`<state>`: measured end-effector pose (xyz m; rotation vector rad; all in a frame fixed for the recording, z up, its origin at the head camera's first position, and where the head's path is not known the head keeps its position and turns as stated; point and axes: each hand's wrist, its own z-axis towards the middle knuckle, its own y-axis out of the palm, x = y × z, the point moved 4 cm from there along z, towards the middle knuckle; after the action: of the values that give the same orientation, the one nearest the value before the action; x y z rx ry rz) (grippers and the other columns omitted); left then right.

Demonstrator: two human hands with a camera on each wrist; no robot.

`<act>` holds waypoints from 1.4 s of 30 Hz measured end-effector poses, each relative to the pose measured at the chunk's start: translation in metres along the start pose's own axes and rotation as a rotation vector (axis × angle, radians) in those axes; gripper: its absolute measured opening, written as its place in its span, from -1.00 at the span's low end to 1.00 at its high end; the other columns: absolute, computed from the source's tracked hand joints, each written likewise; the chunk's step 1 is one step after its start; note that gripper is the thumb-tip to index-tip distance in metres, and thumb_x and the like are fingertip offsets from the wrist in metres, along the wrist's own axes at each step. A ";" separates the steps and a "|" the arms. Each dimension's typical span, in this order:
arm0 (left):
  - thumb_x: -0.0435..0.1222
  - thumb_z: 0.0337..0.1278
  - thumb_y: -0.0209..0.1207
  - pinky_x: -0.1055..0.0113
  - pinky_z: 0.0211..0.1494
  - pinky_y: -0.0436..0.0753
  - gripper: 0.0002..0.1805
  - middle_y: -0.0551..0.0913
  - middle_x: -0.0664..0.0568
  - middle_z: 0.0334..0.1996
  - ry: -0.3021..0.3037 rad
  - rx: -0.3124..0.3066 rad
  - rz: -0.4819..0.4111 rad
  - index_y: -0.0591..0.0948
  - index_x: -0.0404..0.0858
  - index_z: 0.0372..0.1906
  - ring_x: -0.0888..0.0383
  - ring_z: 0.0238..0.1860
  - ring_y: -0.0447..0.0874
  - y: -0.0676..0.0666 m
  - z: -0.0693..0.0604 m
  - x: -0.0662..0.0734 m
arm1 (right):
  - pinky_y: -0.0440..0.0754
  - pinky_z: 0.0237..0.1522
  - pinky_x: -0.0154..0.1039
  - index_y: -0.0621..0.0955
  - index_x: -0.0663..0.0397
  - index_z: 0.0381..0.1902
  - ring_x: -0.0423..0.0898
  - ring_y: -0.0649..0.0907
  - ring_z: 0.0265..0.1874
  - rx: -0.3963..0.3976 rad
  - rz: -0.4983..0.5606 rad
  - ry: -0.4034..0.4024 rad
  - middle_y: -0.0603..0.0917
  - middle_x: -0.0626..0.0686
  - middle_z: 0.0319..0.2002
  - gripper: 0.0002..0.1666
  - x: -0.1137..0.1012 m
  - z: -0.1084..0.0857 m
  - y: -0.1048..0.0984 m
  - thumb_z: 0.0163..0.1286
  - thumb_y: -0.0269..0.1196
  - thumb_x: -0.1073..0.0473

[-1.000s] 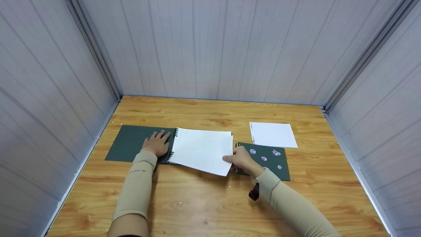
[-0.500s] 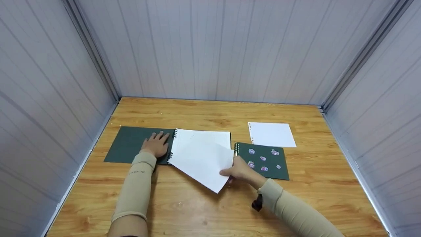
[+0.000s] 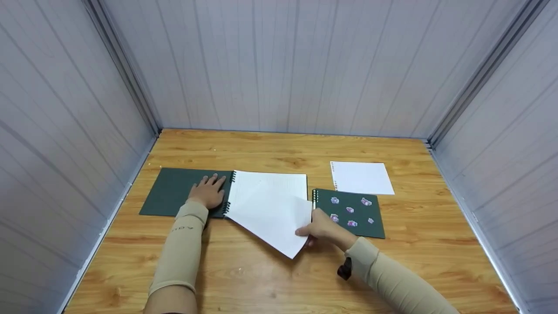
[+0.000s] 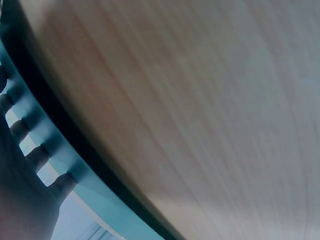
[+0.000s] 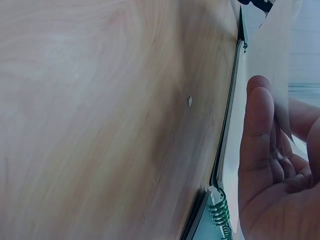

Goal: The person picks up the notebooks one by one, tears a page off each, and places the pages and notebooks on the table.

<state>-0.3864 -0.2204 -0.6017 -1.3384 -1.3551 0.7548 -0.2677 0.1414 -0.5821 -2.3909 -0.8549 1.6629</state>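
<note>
A spiral notebook with a dark green cover (image 3: 168,192) lies spread out, its black coil binding (image 3: 226,207) at the left of the pages. My left hand (image 3: 206,192) rests flat on the green cover beside the coil, fingers spread. With thumb and fingers, my right hand (image 3: 324,227) pinches the right edge of a white sheet of paper (image 3: 268,220). That sheet slants toward me over a lined page (image 3: 279,179), its near corner past the notebook's front edge. Its left end stays close to the lower coil; whether any holes remain on the rings cannot be told.
Right of the open notebook lies a smaller dark green notebook (image 3: 361,222) with purple flower-like pictures, partly behind my right hand. Behind it is a loose white sheet (image 3: 364,178) with ragged punched holes. Walls enclose the wooden table (image 3: 261,288) on the left, back and right.
My right hand has pulled the pinched sheet toward me, swinging it askew and baring more of the lined page. Over the last half second it barely moved. My left hand has stayed put.
</note>
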 end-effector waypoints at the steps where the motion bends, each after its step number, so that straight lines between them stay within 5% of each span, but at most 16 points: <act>1: -0.11 0.76 -0.19 -0.48 0.71 0.02 -0.32 0.02 -0.29 0.77 0.002 -0.002 0.002 0.11 -0.15 0.79 -0.42 0.75 -0.10 0.001 0.000 0.001 | 0.73 -0.63 -0.26 0.63 0.37 -0.18 -0.12 0.71 -0.73 -0.002 -0.009 0.006 0.77 0.21 -0.49 -0.70 0.001 -0.001 -0.001 0.25 0.53 0.38; 9: -0.10 0.77 -0.18 -0.46 0.71 0.02 -0.33 0.02 -0.27 0.77 -0.007 0.001 0.015 0.11 -0.15 0.79 -0.42 0.76 -0.09 0.001 -0.001 0.001 | 0.70 -0.59 -0.33 0.73 0.25 -0.12 -0.12 0.71 -0.68 0.007 -0.092 0.088 0.83 0.15 -0.46 -0.74 0.011 -0.005 -0.021 0.29 0.56 0.32; 16: -0.11 0.76 -0.18 -0.47 0.71 0.02 -0.33 0.03 -0.29 0.77 0.005 0.008 -0.006 0.12 -0.17 0.78 -0.43 0.75 -0.09 -0.002 -0.005 0.003 | 0.73 -0.19 -0.25 0.71 0.23 0.02 -0.04 0.75 -0.24 0.077 -0.139 0.067 0.81 0.12 -0.14 -0.67 0.006 -0.005 -0.041 0.36 0.51 0.24; 20: -0.11 0.77 -0.18 -0.47 0.70 0.04 -0.33 0.05 -0.30 0.76 0.017 0.013 0.002 0.12 -0.17 0.78 -0.43 0.75 -0.07 -0.004 -0.008 0.004 | 0.69 -0.16 -0.24 0.73 0.25 0.01 -0.02 0.74 -0.22 0.078 -0.162 0.066 0.81 0.12 -0.14 -0.68 0.007 -0.005 -0.044 0.35 0.51 0.25; 30: -0.08 0.78 -0.20 -0.47 0.72 0.00 -0.32 -0.02 -0.26 0.78 0.000 -0.009 0.006 0.08 -0.13 0.80 -0.40 0.76 -0.12 0.000 -0.002 0.002 | 0.74 -0.19 -0.28 0.80 0.23 -0.10 -0.09 0.78 -0.30 -0.102 -0.146 -0.024 0.87 0.10 -0.23 -0.73 0.015 -0.009 -0.010 0.22 0.54 0.34; 42: -0.09 0.78 -0.20 -0.48 0.71 0.02 -0.32 -0.01 -0.27 0.78 -0.014 -0.013 0.019 0.08 -0.14 0.80 -0.41 0.76 -0.11 0.001 0.000 0.000 | 0.58 -0.75 -0.37 0.71 0.16 -0.35 -0.20 0.63 -0.78 -0.132 -0.144 -0.042 0.74 0.04 -0.63 -0.85 0.019 -0.014 0.025 0.24 0.53 0.34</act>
<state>-0.3861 -0.2205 -0.6032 -1.3597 -1.3621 0.7706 -0.2407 0.1328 -0.6017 -2.3198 -1.1475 1.6560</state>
